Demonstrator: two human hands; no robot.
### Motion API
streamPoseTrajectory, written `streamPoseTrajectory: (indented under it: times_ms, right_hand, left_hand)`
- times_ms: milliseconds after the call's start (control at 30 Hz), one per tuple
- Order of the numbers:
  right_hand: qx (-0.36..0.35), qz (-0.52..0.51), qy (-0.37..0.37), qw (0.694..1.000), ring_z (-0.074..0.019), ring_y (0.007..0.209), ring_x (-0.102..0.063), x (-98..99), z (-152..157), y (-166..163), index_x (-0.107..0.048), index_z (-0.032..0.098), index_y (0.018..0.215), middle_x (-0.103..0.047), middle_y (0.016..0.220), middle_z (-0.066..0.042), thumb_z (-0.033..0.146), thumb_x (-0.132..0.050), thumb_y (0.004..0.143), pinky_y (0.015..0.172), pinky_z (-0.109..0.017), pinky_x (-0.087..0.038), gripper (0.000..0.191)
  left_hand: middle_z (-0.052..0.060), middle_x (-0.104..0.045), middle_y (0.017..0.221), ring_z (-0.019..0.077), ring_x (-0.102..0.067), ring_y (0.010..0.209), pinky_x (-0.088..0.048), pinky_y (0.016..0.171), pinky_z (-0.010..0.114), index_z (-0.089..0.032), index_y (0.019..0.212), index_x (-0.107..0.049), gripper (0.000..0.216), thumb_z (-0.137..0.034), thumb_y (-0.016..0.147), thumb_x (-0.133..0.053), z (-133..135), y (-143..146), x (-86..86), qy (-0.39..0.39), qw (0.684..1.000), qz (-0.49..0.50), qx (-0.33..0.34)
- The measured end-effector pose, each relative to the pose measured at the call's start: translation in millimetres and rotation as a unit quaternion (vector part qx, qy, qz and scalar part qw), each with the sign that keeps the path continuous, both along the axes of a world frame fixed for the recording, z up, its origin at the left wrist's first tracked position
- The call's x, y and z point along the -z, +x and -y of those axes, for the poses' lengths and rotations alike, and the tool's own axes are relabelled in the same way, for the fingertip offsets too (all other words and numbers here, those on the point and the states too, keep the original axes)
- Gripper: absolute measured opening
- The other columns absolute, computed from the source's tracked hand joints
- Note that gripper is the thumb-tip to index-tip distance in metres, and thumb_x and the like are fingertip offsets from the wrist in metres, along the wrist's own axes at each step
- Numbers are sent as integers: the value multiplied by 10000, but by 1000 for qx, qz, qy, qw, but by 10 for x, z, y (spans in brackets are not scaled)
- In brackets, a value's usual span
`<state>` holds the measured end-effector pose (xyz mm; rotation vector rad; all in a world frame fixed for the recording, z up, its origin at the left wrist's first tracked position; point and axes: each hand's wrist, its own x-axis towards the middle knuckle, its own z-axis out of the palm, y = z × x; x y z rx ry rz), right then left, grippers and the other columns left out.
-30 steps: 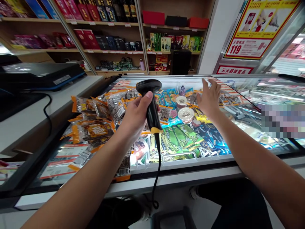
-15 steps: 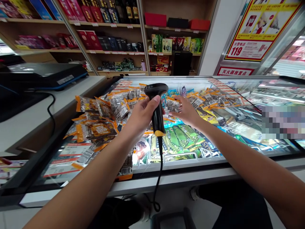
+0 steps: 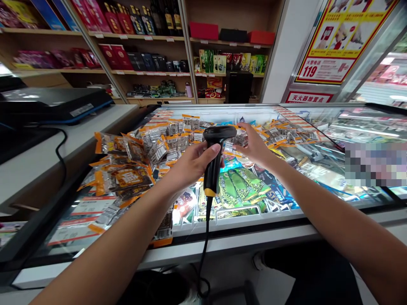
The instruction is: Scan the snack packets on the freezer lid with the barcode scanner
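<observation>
My left hand (image 3: 197, 163) is wrapped round the handle of a black barcode scanner (image 3: 212, 173), its head tipped toward the right and its cable hanging down. Close to the scanner's head, my right hand (image 3: 254, 144) pinches a small snack packet (image 3: 240, 139) with orange edges; the scanner partly covers it. A heap of similar orange-edged packets (image 3: 130, 176) lies to the left on the freezer's glass top (image 3: 85, 212). More of these packets (image 3: 286, 132) lie to the right, beyond my right hand.
Under the glass, green ice-cream packs (image 3: 243, 184) show in the lit chest freezer. A counter (image 3: 121, 114) with a dark device (image 3: 54, 103) stands at the left. Shelves of boxes and bottles line the back, beside a wall poster (image 3: 343, 42).
My left hand has turned the scanner's head rightward, bringing it nearer the packet in my right hand. The view has shifted slightly.
</observation>
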<state>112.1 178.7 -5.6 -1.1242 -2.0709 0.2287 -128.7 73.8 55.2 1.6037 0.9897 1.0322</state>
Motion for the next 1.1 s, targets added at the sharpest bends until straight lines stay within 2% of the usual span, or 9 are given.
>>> streamPoseTrajectory:
  times_ms: [100, 233, 333, 467, 533, 633, 800, 967, 1100]
  right_hand:
    - [79, 16, 25, 996, -364, 1233, -548, 11, 7, 10, -324, 257, 1553, -461, 1438, -170, 365, -693, 889, 1035, -585, -500, 767]
    - [214, 90, 93, 968, -466, 1488, -266, 13, 89, -44, -340, 274, 1588, -276, 1584, -181, 270, -663, 889, 1150, -706, -326, 770]
    - [196, 159, 108, 962, -495, 1545, -139, 11, 182, -163, -432, 325, 1543, -221, 1678, -106, 280, -617, 930, 1166, -762, -249, 642]
    - [171, 193, 108, 960, -500, 1581, -27, 27, 219, -291, -535, 345, 1480, -283, 1702, -36, 237, -565, 950, 1173, -798, -200, 542]
    - [116, 221, 100, 963, -435, 1596, -102, 52, 180, -298, -569, 357, 1457, -338, 1686, -10, 181, -501, 967, 1206, -740, -227, 525]
    - [60, 237, 52, 968, -361, 1532, -342, 113, 72, -239, -555, 324, 1491, -450, 1627, -36, 230, -432, 1015, 1221, -639, -301, 500]
    - [112, 215, 5, 970, -356, 1456, -450, 163, -126, 6, -517, 263, 1529, -493, 1599, -74, 430, -423, 1040, 1218, -606, -294, 526]
    - [133, 229, 3, 964, -342, 1416, -497, 134, -295, 390, -540, 236, 1513, -540, 1561, -94, 413, -451, 1029, 1186, -553, -341, 522]
    - [188, 254, -13, 949, -384, 1408, -500, 170, -398, 683, -548, 222, 1506, -570, 1525, -130, 424, -484, 1009, 1177, -598, -329, 540]
  left_hand:
    - [76, -715, 802, 154, -638, 675, -473, 583, 272, -156, 931, -674, 548, -699, 910, -604, -5, 11, -11, -9, 999, 21, -31]
    - [77, -704, 790, 161, -637, 649, -475, 539, 268, -164, 920, -663, 552, -713, 886, -617, -60, -7, -18, -27, 994, 61, -86]
    - [75, -690, 776, 154, -623, 625, -464, 513, 259, -171, 873, -661, 537, -707, 878, -627, -90, -17, -15, -24, 993, 74, -94]
    - [82, -692, 770, 155, -613, 609, -463, 509, 267, -180, 818, -664, 511, -684, 889, -622, -87, -5, -6, -20, 993, 79, -91]
    - [84, -694, 766, 163, -616, 615, -471, 521, 275, -185, 823, -673, 499, -677, 889, -623, -83, 1, -6, -17, 993, 78, -89]
    - [91, -703, 774, 174, -628, 631, -479, 534, 281, -186, 839, -687, 498, -678, 888, -625, -78, 2, -14, -14, 994, 72, -86]
    - [86, -696, 775, 162, -624, 612, -469, 509, 275, -179, 842, -686, 504, -678, 891, -630, -64, -5, -20, -30, 993, 73, -83]
    - [82, -703, 791, 151, -630, 628, -474, 517, 263, -178, 863, -683, 501, -675, 892, -637, -66, -25, -17, -28, 994, 76, -76]
    - [74, -696, 769, 135, -600, 584, -451, 493, 265, -179, 819, -661, 503, -677, 887, -638, -90, -60, -70, -25, 990, 98, -96]
